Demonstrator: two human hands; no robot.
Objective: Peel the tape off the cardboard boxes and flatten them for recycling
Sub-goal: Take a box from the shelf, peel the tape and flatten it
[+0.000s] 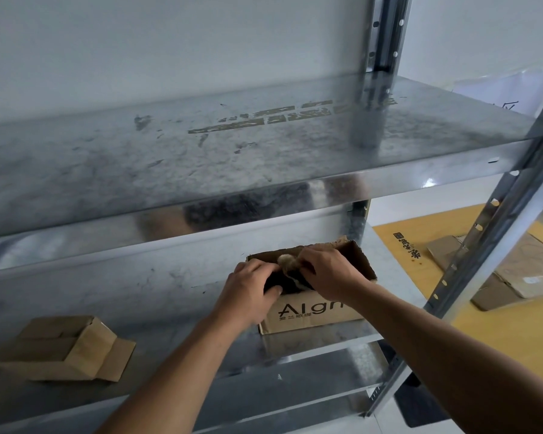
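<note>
Left hand [248,289] grips box [314,314], right hand [326,270] tape [287,262]

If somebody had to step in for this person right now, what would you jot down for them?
Hands: the left hand grips the near rim of the printed cardboard box, which stands open on the metal shelf. The right hand pinches a crumpled brownish wad, apparently tape, over the opening.
Elsewhere: a small cardboard box sits partly folded at the shelf's left. Flattened cardboard lies on the yellow floor at right.
Done: those flat pieces.
Left: finish the tape, then flatten both boxes.
</note>
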